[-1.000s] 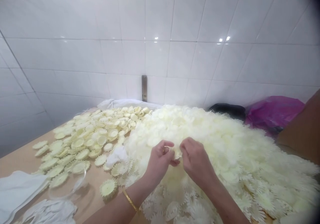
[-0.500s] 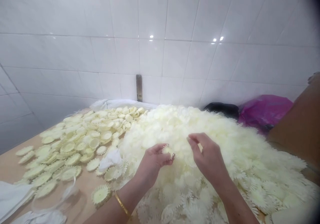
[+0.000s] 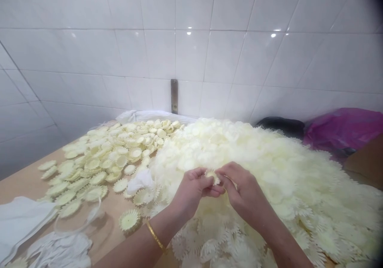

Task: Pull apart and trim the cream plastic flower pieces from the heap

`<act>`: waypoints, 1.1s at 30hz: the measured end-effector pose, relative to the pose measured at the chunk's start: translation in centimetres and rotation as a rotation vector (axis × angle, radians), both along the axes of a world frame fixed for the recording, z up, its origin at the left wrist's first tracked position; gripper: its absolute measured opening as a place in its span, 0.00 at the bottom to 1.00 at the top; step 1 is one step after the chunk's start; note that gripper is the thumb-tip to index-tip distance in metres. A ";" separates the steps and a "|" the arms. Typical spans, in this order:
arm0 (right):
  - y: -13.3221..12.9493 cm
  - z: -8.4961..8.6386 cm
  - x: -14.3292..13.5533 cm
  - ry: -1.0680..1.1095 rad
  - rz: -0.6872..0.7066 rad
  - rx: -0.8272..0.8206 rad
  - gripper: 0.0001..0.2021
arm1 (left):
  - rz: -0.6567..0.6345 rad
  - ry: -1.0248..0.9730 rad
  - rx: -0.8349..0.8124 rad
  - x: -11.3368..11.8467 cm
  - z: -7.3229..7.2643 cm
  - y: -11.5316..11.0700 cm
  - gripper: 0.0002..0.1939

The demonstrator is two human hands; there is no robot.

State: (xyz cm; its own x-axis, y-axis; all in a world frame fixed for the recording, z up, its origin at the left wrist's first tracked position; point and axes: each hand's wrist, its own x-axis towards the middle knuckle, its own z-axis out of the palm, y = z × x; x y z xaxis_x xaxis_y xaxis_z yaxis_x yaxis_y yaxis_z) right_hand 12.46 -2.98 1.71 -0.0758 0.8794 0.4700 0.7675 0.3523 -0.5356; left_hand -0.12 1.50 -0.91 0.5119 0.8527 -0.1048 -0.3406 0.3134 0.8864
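My left hand (image 3: 194,186) is closed on a small pale yellow fringed petal disc (image 3: 212,176), thumb and fingers round its left side. From the right, my right hand (image 3: 239,182) pinches at the disc's right edge, its fingertips touching or almost touching those of the left. Below and behind both hands spreads a big heap of thin, whitish-yellow fringed petal pieces (image 3: 275,164). Cupped discs with notched rims (image 3: 119,152) are piled at the left. One small stack of discs (image 3: 129,221) sits near my left forearm, which wears a gold bangle.
A white cloth or mask (image 3: 26,224) and crumpled white fabric (image 3: 62,248) lie at the front left of the brown tabletop (image 3: 104,228). Behind the heap are a black item (image 3: 281,127) and a magenta plastic bag (image 3: 344,128), against a tiled wall (image 3: 191,56).
My right hand has come left to meet the disc held in my left hand; before, it was apart from it. The view has shifted a little, moving the scene rightward and upward.
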 end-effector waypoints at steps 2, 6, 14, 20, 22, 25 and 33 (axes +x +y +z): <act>0.2 -0.2 0.1 -0.031 -0.027 -0.001 0.10 | 0.003 0.009 -0.002 0.0 0.0 0.0 0.06; 0.3 -0.3 0.2 -0.033 -0.029 -0.024 0.11 | 0.036 0.080 0.010 0.0 -0.1 0.0 0.08; -0.1 0.0 0.0 -0.019 0.033 -0.087 0.09 | 0.037 0.144 0.112 -0.1 -0.6 -0.1 0.16; -0.1 0.2 0.0 0.048 0.028 -0.122 0.10 | -0.008 0.117 0.157 0.0 -0.7 0.1 0.16; 0.0 0.1 -0.1 0.073 -0.006 -0.120 0.11 | -0.034 0.097 0.157 0.0 -0.6 0.1 0.15; 0.3 -0.2 -0.1 0.080 -0.119 -0.096 0.11 | -0.064 0.078 0.142 -0.1 -0.4 0.0 0.14; 1.0 -0.4 3.5 -0.031 -0.624 0.117 0.10 | 0.011 0.083 0.095 -0.2 -0.1 -0.4 0.10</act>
State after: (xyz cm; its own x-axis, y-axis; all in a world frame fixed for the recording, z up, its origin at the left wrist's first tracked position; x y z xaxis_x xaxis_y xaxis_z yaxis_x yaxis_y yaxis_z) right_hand 16.00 -1.98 1.32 0.4192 0.7052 0.5718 0.8618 -0.1110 -0.4949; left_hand -0.35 1.06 -1.04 0.4957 0.8661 -0.0645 -0.2678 0.2231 0.9373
